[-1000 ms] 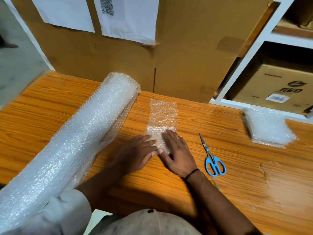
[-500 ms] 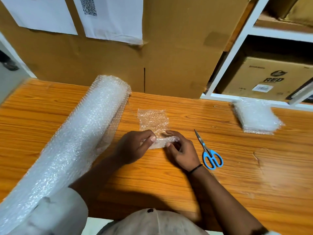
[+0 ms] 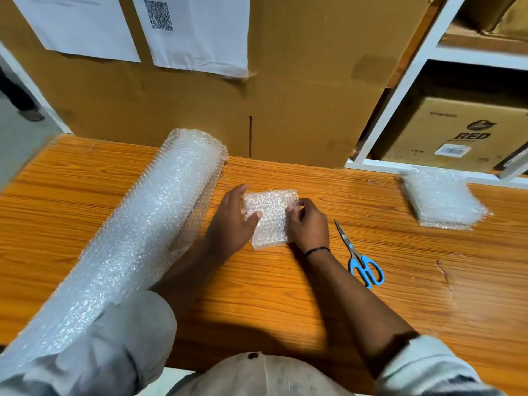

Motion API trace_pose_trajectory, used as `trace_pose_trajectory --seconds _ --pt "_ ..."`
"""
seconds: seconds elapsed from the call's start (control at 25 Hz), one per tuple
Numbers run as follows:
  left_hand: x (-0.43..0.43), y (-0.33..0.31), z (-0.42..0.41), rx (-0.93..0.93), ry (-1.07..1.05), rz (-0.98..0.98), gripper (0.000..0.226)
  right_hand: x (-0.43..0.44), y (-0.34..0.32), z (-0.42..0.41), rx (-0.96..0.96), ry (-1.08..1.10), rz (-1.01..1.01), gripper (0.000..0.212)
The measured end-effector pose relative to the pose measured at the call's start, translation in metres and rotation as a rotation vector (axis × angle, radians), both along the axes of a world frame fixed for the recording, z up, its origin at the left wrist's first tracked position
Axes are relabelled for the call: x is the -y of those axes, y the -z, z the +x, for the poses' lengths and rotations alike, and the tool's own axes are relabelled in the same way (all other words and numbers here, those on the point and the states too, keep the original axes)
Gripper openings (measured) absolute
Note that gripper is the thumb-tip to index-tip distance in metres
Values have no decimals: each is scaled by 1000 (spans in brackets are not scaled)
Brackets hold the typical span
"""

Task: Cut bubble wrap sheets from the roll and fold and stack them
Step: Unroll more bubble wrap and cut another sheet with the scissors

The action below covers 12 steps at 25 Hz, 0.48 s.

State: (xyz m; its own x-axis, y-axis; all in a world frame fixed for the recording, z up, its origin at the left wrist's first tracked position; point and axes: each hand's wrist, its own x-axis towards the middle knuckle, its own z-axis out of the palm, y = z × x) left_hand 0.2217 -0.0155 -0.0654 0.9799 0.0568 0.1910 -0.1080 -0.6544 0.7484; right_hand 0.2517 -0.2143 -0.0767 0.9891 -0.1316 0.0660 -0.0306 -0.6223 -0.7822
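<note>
Two hands meet on one folded bubble wrap sheet, which lies flat near the middle of the wooden table. Your left hand holds its left edge, thumb laid across the top and the fingers fairly straight along the side. Your right hand, a black band at the wrist, has its fingers curled and pinches the right edge. The bubble wrap roll lies slantwise just to the left of your left hand, its near end by your sleeve. Blue-handled scissors rest on the table just right of your right wrist, blades together and pointing away from you. Well off to the right, by the white shelf, sits the stack of folded sheets.
</note>
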Motion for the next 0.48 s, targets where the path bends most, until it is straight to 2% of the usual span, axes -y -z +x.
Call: trace_pose_trajectory --seconds 0.08,0.16,0.28,0.4,0.48 --pt "2 11 -1 62 27 223 68 -2 2 0 25 14 -146 38" --pt "8 18 -6 79 65 381 65 -6 3 -6 160 -3 -355 46" --pt "21 21 -9 -34 134 567 72 -8 6 -15 280 -187 -543 53" --pt "26 27 -5 -161 206 685 84 -6 18 -23 155 -389 -639 63" --pt "25 33 -3 -168 221 713 85 -3 23 -22 42 -450 -672 72"
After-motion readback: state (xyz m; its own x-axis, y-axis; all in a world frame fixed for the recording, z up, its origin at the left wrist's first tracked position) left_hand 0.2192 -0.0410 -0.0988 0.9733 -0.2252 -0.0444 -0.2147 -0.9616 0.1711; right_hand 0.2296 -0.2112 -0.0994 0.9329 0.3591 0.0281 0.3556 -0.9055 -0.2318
